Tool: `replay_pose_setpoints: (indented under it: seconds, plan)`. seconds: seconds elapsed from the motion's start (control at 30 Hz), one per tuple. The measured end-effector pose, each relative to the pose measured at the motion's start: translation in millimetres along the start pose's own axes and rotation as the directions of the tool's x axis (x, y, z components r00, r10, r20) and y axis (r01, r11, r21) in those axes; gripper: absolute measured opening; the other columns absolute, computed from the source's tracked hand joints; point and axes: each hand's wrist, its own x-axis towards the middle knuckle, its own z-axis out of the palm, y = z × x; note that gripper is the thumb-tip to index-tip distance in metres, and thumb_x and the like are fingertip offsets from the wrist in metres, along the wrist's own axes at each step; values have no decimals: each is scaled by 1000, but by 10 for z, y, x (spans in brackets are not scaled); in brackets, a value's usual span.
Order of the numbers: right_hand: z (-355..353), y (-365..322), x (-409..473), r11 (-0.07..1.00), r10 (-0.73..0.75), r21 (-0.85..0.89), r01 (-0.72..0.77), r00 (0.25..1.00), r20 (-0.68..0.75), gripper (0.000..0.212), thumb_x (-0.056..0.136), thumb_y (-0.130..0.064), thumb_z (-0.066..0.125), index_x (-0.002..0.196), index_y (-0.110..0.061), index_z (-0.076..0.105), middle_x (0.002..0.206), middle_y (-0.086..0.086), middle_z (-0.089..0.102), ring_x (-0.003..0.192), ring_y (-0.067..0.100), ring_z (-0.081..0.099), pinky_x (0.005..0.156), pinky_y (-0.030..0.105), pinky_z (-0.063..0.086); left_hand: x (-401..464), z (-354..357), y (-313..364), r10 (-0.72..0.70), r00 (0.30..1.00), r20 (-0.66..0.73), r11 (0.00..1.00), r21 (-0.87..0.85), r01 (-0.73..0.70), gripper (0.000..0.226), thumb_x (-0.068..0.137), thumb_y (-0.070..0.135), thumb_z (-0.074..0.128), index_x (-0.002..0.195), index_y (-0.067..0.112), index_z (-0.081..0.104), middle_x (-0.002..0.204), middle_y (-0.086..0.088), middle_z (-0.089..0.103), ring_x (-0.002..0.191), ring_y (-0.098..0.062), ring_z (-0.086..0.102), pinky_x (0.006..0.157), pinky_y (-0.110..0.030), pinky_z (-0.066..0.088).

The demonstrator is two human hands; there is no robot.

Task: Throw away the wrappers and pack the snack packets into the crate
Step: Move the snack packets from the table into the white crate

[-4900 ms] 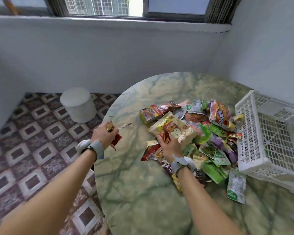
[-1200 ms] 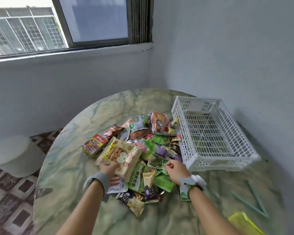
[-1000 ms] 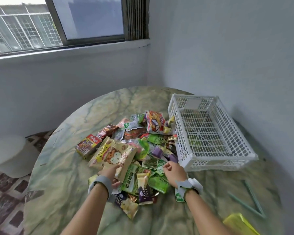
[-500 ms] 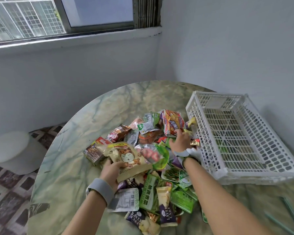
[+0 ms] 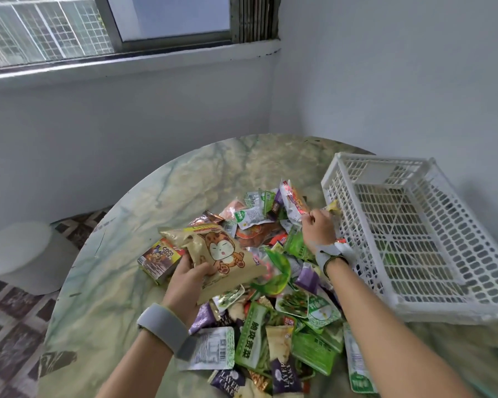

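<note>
A heap of snack packets point(image 5: 273, 300) covers the middle of the round marble table point(image 5: 104, 297). My left hand point(image 5: 186, 282) holds a large beige packet with a cartoon cat point(image 5: 219, 254), lifted above the heap. My right hand point(image 5: 318, 229) pinches the corner of a red and orange packet point(image 5: 292, 203) at the heap's far side, close to the crate wall. The white lattice crate point(image 5: 414, 239) lies tilted on the right of the table and looks empty inside.
A Coco Pops box point(image 5: 158, 258) lies at the heap's left edge. A white round bin point(image 5: 20, 257) stands on the patterned floor to the left. Walls close in behind and to the right, with a window above.
My right hand moved from the near side of the heap to its far side and took hold of the red and orange packet. My left hand lifted the cat packet higher.
</note>
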Motion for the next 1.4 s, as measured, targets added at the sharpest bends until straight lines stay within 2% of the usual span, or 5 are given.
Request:
replay_pose_setpoints:
  seconds: [0.4, 0.77, 0.97, 1.17, 1.4]
  plan:
    - [-2486, 674, -88, 686, 22, 697, -206, 965, 263, 31, 95, -24, 54, 103, 6, 56, 111, 26, 62, 96, 38, 68, 64, 60, 57, -691, 1972, 132, 235, 958, 162, 972, -61, -228, 43, 84, -10, 54, 110, 24, 59, 94, -5, 73, 80, -25, 69, 59, -31, 55]
    - [-2988, 2030, -23, 1000, -13, 18, 12, 999, 52, 33, 96, -29, 49, 69, -12, 40, 63, 11, 52, 57, 28, 51, 52, 34, 41, -514, 3363, -747, -57, 927, 370, 954, 294, -58, 40, 85, -9, 50, 117, 14, 50, 105, -18, 66, 83, -34, 68, 66, -43, 60]
    - [-2632, 2288, -165, 967, -48, -228, 113, 962, 270, 22, 92, -21, 53, 84, -3, 64, 83, 9, 65, 78, 25, 60, 63, 30, 41, -444, 3390, -1065, 535, 719, 443, 91, 816, -570, 50, 74, 20, 68, 118, 16, 45, 114, -7, 43, 102, -26, 48, 80, -32, 47]
    - [-2672, 2495, -160, 941, -5, -333, -66, 978, -208, 29, 74, -11, 67, 102, -7, 61, 104, 19, 61, 92, 39, 56, 76, 42, 49, -196, 3237, -1028, 412, 900, 141, 257, 930, -263, 64, 78, 30, 70, 129, 14, 35, 126, -11, 43, 110, -30, 47, 89, -36, 41]
    - [-2959, 2632, 79, 913, 318, -244, -326, 945, -73, 25, 89, -10, 44, 113, -8, 53, 103, 17, 67, 79, 33, 60, 70, 38, 52, 0, 3241, -1002, 34, 992, 123, 607, 786, -118, 28, 91, 16, 54, 116, 13, 44, 110, -12, 62, 88, -30, 63, 75, -41, 57]
